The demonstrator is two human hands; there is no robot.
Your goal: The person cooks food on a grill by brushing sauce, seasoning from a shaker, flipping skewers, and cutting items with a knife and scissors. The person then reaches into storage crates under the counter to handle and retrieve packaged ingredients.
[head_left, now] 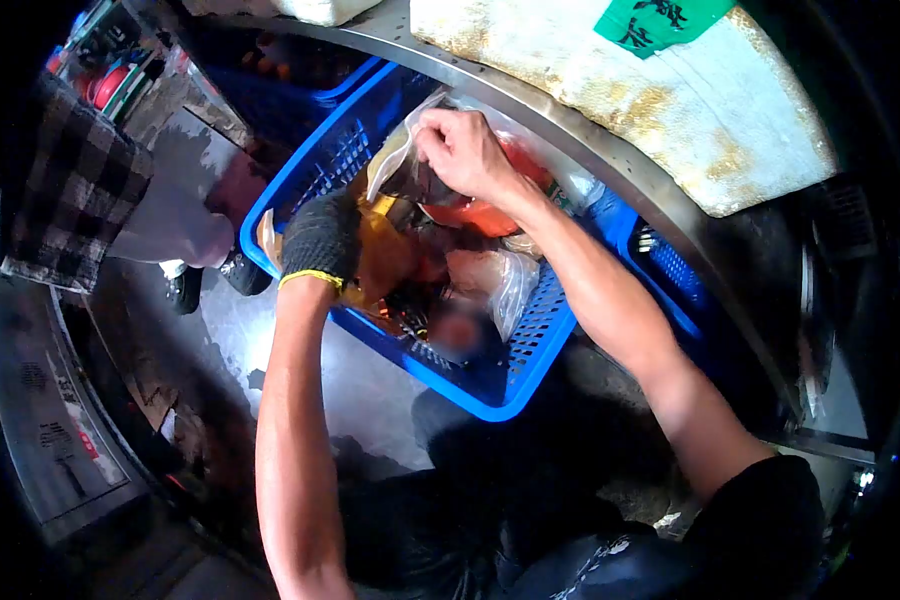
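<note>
A blue plastic basket [440,388] holds a jumble of bags and packets. My left hand [320,240], in a dark knitted glove with a yellow cuff, is over the basket's left side beside an amber-brown bag [385,255]; its fingers are hidden. At the far part of the basket my bare right hand [460,150] has its fingers curled closed at the edge of a clear plastic bag [392,160]. Below that hand lies a red packet [485,215]. A clear bag with pale contents [492,275] sits near the right side.
Behind the basket runs a metal edge [570,118] with a stained white foam box [650,100] on it. Another blue basket [670,270] stands at the right. At the left, a person's legs [175,225] and a checked cloth [75,190] show.
</note>
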